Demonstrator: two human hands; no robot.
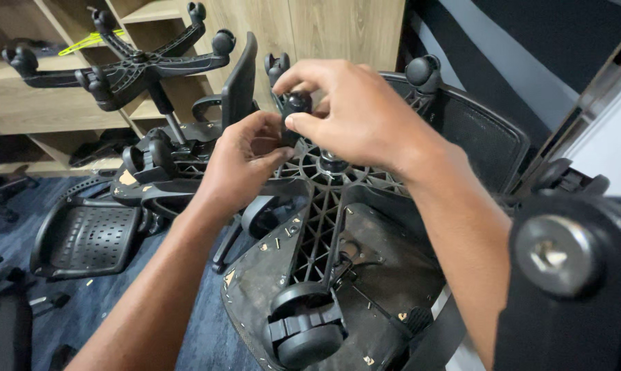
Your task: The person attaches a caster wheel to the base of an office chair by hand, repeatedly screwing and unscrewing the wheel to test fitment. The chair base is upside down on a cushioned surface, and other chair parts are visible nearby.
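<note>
Nearest the camera, front caster (303, 328): seated on a spoke of the upturned star base (320, 227).
Left hand (245, 161): fingers curled under the small caster (295, 104), touching it.
Right hand (351, 113): thumb and forefinger pinch that caster from above; its stem runs downward.
Beyond, second chair (128, 72): inverted, well apart.

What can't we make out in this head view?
- Part pinched by right hand and left hand: mostly covered by fingers.
- Chair base hub: hidden behind both hands.
- Bolt head: blurred, too close.
- Second chair: castor cut by left edge.
</note>
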